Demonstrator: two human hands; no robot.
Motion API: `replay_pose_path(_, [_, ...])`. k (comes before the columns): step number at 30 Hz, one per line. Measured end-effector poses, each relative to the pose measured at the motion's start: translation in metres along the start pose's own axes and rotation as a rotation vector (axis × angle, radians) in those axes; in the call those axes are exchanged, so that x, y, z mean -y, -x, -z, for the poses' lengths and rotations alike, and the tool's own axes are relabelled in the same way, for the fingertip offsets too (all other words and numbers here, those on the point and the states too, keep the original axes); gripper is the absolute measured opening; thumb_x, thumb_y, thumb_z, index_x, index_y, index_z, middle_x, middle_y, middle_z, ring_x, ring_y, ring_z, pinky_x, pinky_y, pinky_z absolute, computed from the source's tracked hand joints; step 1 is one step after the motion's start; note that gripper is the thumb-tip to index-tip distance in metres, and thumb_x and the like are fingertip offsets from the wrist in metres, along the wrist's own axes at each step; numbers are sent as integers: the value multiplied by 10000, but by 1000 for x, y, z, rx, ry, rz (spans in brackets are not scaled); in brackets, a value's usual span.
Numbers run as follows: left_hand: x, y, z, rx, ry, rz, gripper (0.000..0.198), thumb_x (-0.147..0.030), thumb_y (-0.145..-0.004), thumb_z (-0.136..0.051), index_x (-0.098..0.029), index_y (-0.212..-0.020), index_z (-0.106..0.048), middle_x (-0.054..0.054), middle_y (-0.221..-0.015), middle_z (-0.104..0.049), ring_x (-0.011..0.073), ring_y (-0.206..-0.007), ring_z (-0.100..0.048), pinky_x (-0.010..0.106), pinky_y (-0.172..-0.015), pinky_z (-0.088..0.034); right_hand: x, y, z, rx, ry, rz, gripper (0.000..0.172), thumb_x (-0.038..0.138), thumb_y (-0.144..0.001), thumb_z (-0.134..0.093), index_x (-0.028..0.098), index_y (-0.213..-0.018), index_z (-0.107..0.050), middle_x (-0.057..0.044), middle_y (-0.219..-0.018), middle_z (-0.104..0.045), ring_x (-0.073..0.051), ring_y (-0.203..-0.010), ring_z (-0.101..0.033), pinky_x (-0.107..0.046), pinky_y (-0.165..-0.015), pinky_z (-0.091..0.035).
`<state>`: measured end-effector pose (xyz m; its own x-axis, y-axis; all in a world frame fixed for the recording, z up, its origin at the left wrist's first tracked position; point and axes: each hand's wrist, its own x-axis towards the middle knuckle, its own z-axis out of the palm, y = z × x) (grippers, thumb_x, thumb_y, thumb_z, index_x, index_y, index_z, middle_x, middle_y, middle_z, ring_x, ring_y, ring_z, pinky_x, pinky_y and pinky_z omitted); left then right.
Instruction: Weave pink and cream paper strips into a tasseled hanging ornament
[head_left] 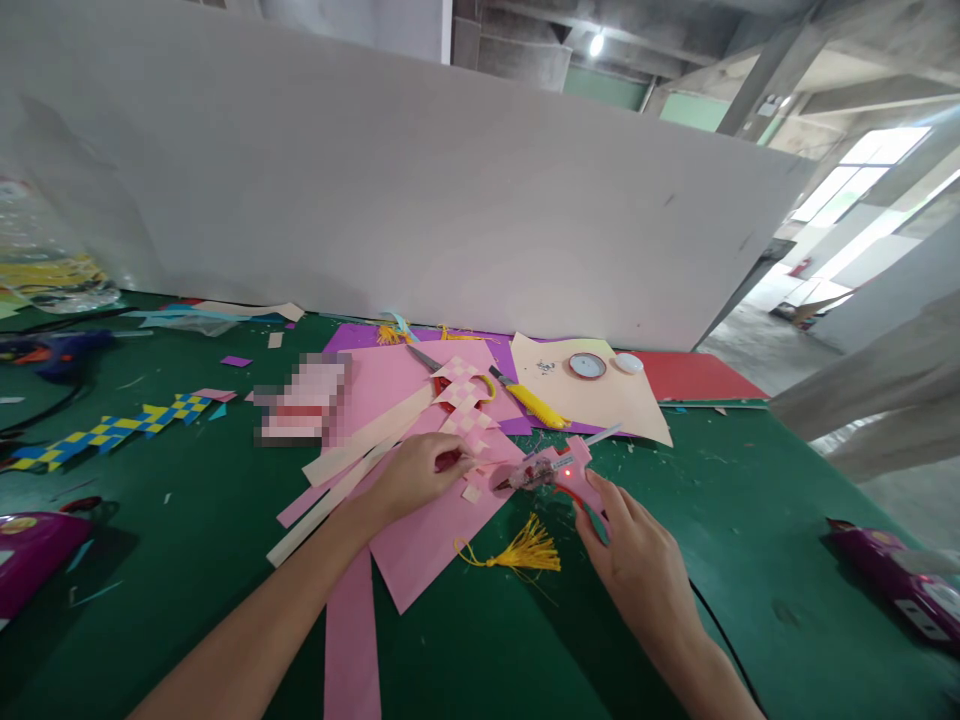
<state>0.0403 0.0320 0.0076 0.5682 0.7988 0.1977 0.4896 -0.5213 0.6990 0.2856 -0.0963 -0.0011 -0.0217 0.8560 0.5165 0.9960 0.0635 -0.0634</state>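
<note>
My right hand (634, 540) is closed round the handle of a pink hot glue gun (559, 470), whose small red light glows. Its nozzle points left, close to the tip of a woven paper strip (463, 410) in pink and cream checks. My left hand (424, 470) pinches the near end of that strip, fingertips pressed together over pink paper sheets (420, 560). Just in front of the sheets lies a yellow tassel (529, 550) with a thin cord loop. Scissors (487, 388) with yellow and red handles rest partly under the woven strip.
A yellow utility knife (532, 400) and a round tin (587, 366) lie beyond the glue gun. Cream paper strips (367, 440) fan out leftward. A blue-yellow woven strip (112, 435) and purple glue guns (900, 580) lie to the sides. A white partition (390, 180) stands behind the green table (750, 480).
</note>
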Motion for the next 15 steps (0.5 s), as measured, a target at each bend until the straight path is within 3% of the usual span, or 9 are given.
replay_pose_path(15, [-1, 0, 0, -12, -6, -4, 205, -347, -850, -550, -195, -822, -684, 16, -832, -698, 160, -731, -608, 246, -657, -435, 11, -3, -4, -25, 18, -10, 300, 292, -930, -400, 129, -1142, -536, -110, -948, -684, -211, -761, -664, -299, -600, -515])
